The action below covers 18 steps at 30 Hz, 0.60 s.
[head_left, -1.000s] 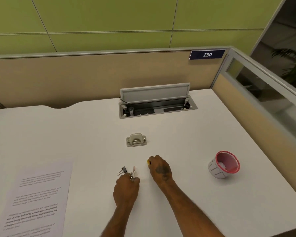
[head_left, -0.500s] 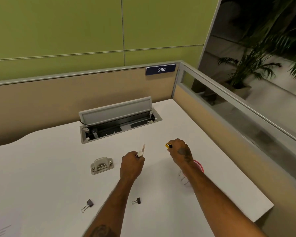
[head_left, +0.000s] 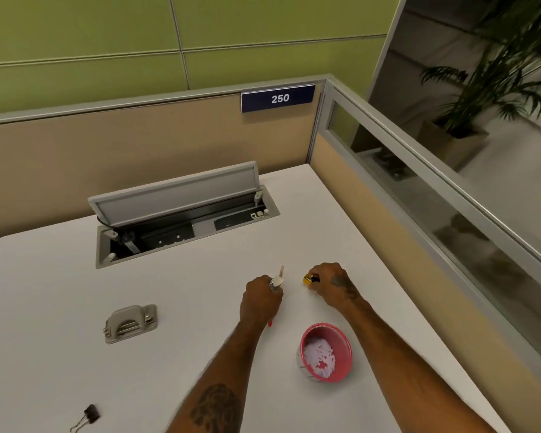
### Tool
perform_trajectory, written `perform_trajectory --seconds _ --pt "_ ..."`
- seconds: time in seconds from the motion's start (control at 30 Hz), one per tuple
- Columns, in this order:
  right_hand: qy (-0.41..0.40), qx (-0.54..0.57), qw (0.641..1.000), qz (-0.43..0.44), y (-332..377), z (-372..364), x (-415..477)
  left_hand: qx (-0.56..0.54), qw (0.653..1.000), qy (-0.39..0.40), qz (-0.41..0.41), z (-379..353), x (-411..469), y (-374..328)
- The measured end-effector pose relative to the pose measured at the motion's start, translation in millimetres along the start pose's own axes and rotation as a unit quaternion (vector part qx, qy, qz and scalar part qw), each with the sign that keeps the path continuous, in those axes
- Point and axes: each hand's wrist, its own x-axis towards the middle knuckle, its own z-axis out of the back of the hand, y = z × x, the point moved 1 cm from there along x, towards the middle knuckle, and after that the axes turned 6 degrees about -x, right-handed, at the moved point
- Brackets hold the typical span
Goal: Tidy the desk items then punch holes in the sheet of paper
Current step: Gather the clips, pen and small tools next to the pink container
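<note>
**Both fists loaded, the cup lies behind them**

The pink cup [head_left: 325,351] stands upright on the white desk [head_left: 60,276], its mouth open upward and pale scraps inside. It sits on the near side of both grips, toward the person's body, between the two forearms and closer to the right one. That is the relation the coming move turns on: to drop anything in, a hand has to draw back toward the body, not reach on.

The left hand [head_left: 261,300] is closed in a fist round a slim pen-like item [head_left: 277,279], whose long axis runs up and away from the knuckles, with a red tip showing below the fist. The right hand [head_left: 333,284] is curled tight on a small yellow object [head_left: 310,279] that pokes out to its left; what it is I cannot tell.

By my judgement the right hand is the nearer to the cup's rim.

Off to the left of the left grip the grey hole punch [head_left: 130,321] rests flat, well apart. A black binder clip [head_left: 88,415] lies nearer the body, farther left. No sheet of paper is in view.
</note>
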Motion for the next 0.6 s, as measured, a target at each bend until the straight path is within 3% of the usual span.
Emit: perform_trajectory --seconds 0.27,0.5,0.6 --pt "0.029 0.049 0.998 -0.001 -17.0 -7.2 19.2 0.037 0.999 0.026 0.000 -29.2 23.2 -11.4" --pt "-0.033 0.068 0.997 -0.007 -34.6 -2.2 31.0 0.026 0.999 0.005 -0.027 -28.9 33.6 -14.6" --pt "-0.042 0.059 0.997 0.000 -34.3 -4.7 33.3 0.092 0.994 -0.004 -0.061 -29.4 35.0 -12.0"
